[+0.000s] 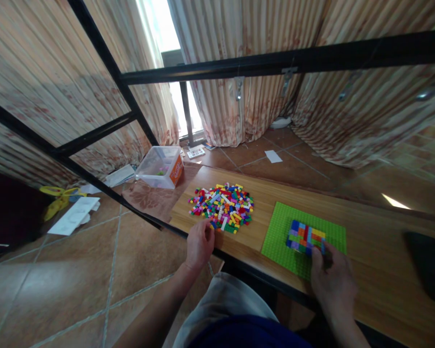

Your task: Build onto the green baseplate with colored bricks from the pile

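A heap of small coloured bricks (223, 207) lies on the wooden table (377, 241). My left hand (199, 243) rests at the near edge of the heap, fingers curled, touching the closest bricks; whether it holds one is hidden. To the right a green baseplate (281, 232) lies flat with a patch of coloured bricks (304, 236) built on it. My right hand (331, 275) sits at the patch's near right corner, fingers pinched together on the outermost bricks.
A clear plastic box (161, 166) with an orange label stands on the floor beyond the table's left end. Papers (76, 215) and a yellow object (60, 198) lie on the tiled floor at left. A black metal frame (275, 60) crosses overhead. A dark object (429, 266) lies on the table's right.
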### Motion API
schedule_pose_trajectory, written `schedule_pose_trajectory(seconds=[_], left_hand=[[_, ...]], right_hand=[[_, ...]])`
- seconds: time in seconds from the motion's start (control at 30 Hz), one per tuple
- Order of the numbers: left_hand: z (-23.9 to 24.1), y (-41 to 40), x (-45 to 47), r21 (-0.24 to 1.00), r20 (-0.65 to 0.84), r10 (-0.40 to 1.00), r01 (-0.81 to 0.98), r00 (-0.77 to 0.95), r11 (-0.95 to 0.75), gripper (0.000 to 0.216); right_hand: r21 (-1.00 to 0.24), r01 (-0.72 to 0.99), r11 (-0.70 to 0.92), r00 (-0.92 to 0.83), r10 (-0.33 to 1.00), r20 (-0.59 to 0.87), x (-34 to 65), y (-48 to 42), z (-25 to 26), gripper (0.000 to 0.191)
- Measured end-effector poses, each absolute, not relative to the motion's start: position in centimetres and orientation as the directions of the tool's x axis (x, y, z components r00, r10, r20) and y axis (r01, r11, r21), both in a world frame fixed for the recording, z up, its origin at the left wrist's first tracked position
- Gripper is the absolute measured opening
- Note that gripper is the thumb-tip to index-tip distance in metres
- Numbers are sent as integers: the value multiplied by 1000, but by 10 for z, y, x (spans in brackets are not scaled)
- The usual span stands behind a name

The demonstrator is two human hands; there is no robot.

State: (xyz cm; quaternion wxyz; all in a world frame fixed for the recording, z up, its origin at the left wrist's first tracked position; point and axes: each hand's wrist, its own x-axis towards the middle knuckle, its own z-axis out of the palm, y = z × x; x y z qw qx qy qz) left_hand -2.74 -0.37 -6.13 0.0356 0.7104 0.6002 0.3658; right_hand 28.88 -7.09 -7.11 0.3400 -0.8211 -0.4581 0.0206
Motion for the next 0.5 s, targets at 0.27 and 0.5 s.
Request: schedule_pose_trajectory(seconds=[0.27,0.5], left_hand=[[-38,-17,-14,629,454,888,678,75,-379,25],[-23,-46,32,894,233,947,335,220,-298,25]], right_hand=[[-664,705,-250,617,678,401,283,-77,-54,56],[-969,233,-88,309,951,-13,205,-89,-25,41]])
